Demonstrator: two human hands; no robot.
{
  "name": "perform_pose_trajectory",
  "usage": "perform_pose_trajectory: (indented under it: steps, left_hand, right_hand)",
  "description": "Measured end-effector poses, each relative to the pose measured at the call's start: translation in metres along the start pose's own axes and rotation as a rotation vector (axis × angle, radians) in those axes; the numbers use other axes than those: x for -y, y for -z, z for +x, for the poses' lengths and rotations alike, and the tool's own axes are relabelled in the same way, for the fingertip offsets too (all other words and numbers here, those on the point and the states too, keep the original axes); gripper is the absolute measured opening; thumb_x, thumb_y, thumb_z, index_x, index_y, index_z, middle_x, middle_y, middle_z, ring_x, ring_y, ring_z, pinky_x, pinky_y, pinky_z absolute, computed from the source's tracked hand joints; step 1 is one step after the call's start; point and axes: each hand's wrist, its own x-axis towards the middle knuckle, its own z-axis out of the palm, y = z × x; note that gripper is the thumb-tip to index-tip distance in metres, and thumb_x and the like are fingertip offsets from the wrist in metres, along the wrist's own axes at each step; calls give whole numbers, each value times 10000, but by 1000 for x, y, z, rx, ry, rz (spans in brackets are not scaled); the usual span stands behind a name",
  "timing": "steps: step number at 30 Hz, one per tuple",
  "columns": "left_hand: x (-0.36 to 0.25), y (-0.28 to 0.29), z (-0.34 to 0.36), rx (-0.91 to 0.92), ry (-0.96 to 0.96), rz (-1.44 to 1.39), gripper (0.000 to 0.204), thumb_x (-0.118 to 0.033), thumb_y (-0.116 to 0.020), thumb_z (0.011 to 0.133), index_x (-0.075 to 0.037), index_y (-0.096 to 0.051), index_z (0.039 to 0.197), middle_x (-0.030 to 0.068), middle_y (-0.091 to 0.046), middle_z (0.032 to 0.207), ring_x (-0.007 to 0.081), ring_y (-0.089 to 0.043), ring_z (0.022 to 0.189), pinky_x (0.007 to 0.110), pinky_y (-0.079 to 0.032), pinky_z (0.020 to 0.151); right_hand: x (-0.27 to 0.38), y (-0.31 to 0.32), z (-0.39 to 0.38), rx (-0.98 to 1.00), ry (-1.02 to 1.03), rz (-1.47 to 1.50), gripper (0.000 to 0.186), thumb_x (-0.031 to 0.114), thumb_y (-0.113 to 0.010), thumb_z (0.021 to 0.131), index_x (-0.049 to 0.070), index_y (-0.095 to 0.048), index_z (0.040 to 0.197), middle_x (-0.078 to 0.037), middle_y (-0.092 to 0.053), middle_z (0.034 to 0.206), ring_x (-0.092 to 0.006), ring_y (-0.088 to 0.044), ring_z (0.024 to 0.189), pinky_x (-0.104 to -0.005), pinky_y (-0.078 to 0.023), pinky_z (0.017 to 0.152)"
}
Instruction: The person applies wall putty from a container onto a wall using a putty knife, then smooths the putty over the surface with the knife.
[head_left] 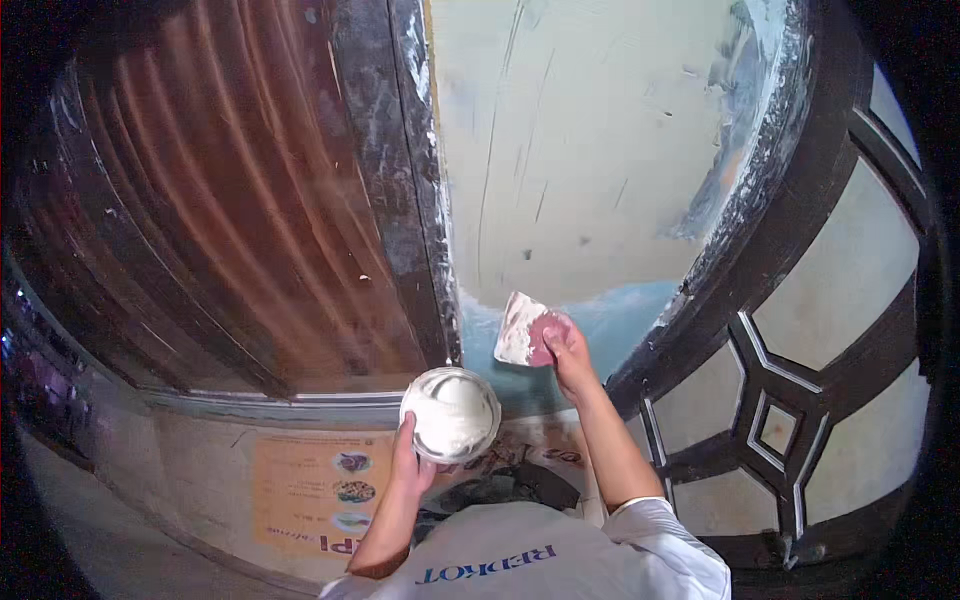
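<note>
My left hand (407, 462) grips a round metal bowl (487, 432) by its left edge. A smooth white paste (455, 412) that looks like putty lies in it. My right hand (570, 362) is closed on a flat reddish-pink putty spreader (540, 345), thumb on its face. White paste coats the spreader's left part. Just beyond the spreader is a wall panel (570, 150), mostly off-white with dark streaks and specks. Its lower strip (620, 318) is bare blue, and more blue shows along the upper right edge.
Left of the panel runs a dark frame post (400, 170) smeared with white, then a brown ribbed surface (230, 200). A dark lattice with pale panes (840, 260) curves along the right. An orange printed sheet (300, 490) lies low at the left, beside a dark object (510, 490).
</note>
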Motion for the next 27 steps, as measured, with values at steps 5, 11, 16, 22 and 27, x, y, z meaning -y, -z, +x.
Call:
perform_pose_trajectory:
  steps: [5,11,16,22,27]
  left_hand:
    - [15,-34,13,81,1,-33,562,-414,-440,993,-47,-367,1412,112,-472,1404,250,-478,1270,414,-378,1077]
    - [36,-79,5,83,-15,-1,602,-477,-410,988,-67,-357,1424,101,-447,1429,253,-453,1294,421,-368,1085]
    - [53,-102,2,115,-69,1,625,-511,-410,975,-78,-364,1423,103,-460,1414,259,-464,1281,428,-379,1075]
    - [73,-105,0,85,-52,-39,598,-492,-421,977,-79,-388,1408,105,-473,1402,264,-474,1272,430,-390,1067]
    - [84,-124,-15,49,-67,-136,589,-487,-378,986,-88,-378,1418,120,-451,1422,298,-448,1296,469,-367,1082]
  right_hand:
    - [50,-1,-19,69,113,-100,355,134,-572,941,8,-484,1261,-78,-606,1135,-151,-571,1040,-309,-459,932]
    - [75,25,-42,184,144,-232,324,132,-537,953,-4,-506,1245,-89,-610,1140,-163,-568,1056,-321,-446,949]
    - [92,36,-53,336,283,-577,278,146,-483,971,-18,-609,1158,-137,-646,1149,-235,-594,1077,-361,-436,966]
    - [74,71,-46,410,616,-927,313,99,-526,884,83,-629,1180,-142,-641,1147,-339,-582,1047,-408,-464,915]
    - [53,113,-36,411,599,-1087,265,115,-517,916,97,-650,1145,-138,-651,1095,-331,-593,1003,-405,-483,877]
